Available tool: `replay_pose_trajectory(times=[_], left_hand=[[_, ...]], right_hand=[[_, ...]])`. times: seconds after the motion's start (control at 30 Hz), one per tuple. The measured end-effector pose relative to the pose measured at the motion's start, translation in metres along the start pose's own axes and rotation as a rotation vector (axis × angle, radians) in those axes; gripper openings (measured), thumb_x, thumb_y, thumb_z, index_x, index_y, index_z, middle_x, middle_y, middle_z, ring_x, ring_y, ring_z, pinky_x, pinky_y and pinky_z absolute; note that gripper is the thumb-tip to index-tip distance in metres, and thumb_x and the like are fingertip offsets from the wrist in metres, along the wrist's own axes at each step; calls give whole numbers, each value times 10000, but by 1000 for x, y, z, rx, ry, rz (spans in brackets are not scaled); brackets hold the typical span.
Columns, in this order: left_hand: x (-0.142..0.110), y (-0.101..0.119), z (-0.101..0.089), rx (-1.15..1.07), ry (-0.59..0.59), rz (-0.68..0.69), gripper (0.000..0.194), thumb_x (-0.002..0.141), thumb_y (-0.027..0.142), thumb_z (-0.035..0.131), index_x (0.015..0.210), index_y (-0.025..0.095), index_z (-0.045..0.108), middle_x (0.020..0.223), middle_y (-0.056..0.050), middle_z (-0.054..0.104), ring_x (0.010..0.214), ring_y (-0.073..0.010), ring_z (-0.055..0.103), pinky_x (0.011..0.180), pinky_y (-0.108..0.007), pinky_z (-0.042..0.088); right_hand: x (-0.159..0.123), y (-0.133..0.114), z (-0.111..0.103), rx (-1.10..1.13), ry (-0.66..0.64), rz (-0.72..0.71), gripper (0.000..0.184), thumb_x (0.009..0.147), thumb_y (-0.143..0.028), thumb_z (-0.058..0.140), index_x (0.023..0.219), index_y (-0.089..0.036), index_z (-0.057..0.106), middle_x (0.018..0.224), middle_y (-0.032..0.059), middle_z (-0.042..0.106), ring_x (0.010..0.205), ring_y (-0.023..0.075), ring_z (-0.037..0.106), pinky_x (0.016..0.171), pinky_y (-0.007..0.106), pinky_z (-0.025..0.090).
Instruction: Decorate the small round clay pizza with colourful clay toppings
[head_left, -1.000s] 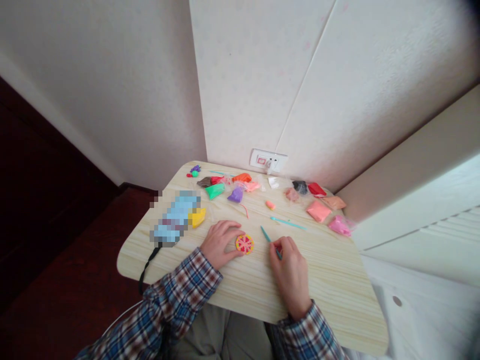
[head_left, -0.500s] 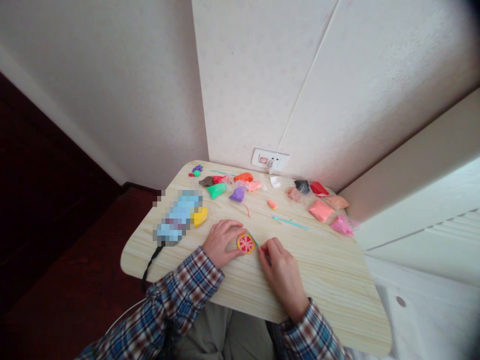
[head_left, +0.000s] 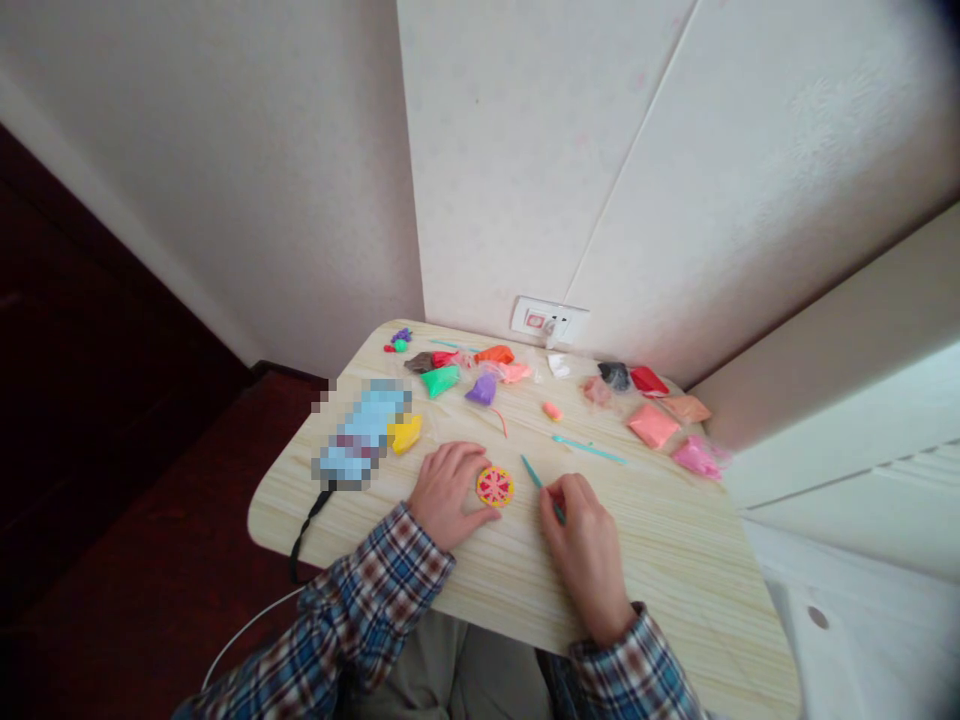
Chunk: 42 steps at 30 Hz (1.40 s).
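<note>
On the table lies a flat round clay slice (head_left: 495, 487) with a yellow rim and pink and red segments. My left hand (head_left: 452, 490) rests at its left side, thumb and forefinger apart around the near and far edges; whether they touch it I cannot tell. In my right hand (head_left: 581, 535) is a thin teal clay modelling tool (head_left: 531, 470), pinched with its tip pointing up and left. That tip is a little right of the slice, apart from it. A second teal modelling tool (head_left: 589, 448) and a small pink-orange clay piece (head_left: 553, 411) lie beyond.
Clay packets crowd the back, among them green (head_left: 440, 381), purple (head_left: 481, 389) and yellow (head_left: 406, 434). Coral (head_left: 654, 426) and pink (head_left: 699, 457) packets lie right. A blurred light-blue object (head_left: 367, 430) with a black strap is left. Small clay grapes (head_left: 402, 336) sit at the back-left corner.
My right hand has drawn the modelling tool back to the right, away from the slice. My left thumb has shifted slightly off the slice's near edge. The view has turned a little.
</note>
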<state>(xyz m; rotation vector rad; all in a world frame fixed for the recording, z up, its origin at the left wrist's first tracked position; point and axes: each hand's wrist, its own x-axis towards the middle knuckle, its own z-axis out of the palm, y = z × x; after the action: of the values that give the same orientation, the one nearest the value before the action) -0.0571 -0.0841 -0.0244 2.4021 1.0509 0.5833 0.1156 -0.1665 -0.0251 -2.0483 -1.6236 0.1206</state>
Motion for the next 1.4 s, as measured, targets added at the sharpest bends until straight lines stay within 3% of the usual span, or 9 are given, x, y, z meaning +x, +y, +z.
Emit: replay_pose_trajectory(times=[0.2, 0.3, 0.43, 0.5, 0.7, 1.0, 1.13, 1.27, 1.4], left_hand=[[0, -2, 2, -10, 25, 23, 431, 670, 336, 730, 1044, 206, 559, 1162, -65, 540, 1094, -253, 462, 905, -425, 386], [-2, -7, 4, -22, 31, 31, 421, 692, 346, 705, 1062, 204, 561, 1166, -72, 531, 1099, -260, 459, 915, -435, 387], [-6, -12, 6, -99, 84, 70, 451, 763, 239, 587, 1200, 190, 489, 1202, -91, 495, 1119, -248, 449, 959, -431, 382], [-7, -12, 6, -130, 119, 79, 515, 749, 160, 528, 1255, 183, 435, 1222, -98, 474, 1136, -241, 438, 985, -428, 371], [-6, -3, 3, -38, 85, 12, 512, 657, 317, 701, 1104, 153, 512, 1186, -119, 494, 1114, -283, 441, 963, -471, 385], [-4, -6, 3, -73, 101, 17, 379, 677, 306, 693, 1001, 172, 548, 1127, -100, 512, 1070, -262, 461, 942, -453, 400], [-7, -7, 4, -89, 113, 87, 419, 675, 148, 573, 1090, 193, 540, 1194, -97, 474, 1119, -267, 435, 960, -457, 382], [-8, -6, 5, -89, 149, 85, 583, 669, 166, 579, 1233, 172, 434, 1284, -126, 406, 1171, -278, 396, 993, -469, 353], [-6, -4, 6, -62, 136, 32, 512, 634, 323, 717, 1075, 172, 505, 1230, -126, 436, 1131, -292, 424, 973, -480, 373]], right_hand=[[-2, -17, 3, -71, 37, 18, 117, 870, -189, 410, 758, -201, 444, 712, 8, 525, 567, 134, 502, 512, 255, 304], [-1, -14, 1, -69, -58, -111, 138, 869, -173, 395, 747, -203, 453, 699, 2, 524, 551, 127, 494, 517, 253, 298], [2, -1, -6, -13, 74, 57, 143, 864, -220, 427, 723, -201, 439, 694, 11, 516, 594, 143, 500, 538, 258, 317], [2, 4, -7, 23, 45, 29, 145, 866, -234, 427, 727, -199, 451, 701, 10, 516, 601, 143, 502, 558, 263, 334], [-4, -9, 3, -13, -28, -24, 144, 868, -209, 416, 726, -203, 438, 707, 8, 506, 603, 144, 502, 554, 262, 329], [-2, -12, 3, -43, -102, -95, 145, 875, -206, 400, 739, -202, 450, 719, 4, 516, 576, 132, 491, 538, 256, 304], [7, 9, -9, -18, 121, 94, 146, 856, -275, 444, 735, -197, 468, 698, 16, 521, 601, 153, 488, 552, 266, 318], [4, 14, -11, 48, 18, 24, 149, 857, -267, 438, 731, -195, 474, 698, 7, 513, 608, 144, 492, 577, 266, 340], [-1, 2, -4, -1, 43, 42, 138, 861, -257, 432, 742, -195, 464, 705, 14, 510, 617, 151, 490, 573, 273, 337]])
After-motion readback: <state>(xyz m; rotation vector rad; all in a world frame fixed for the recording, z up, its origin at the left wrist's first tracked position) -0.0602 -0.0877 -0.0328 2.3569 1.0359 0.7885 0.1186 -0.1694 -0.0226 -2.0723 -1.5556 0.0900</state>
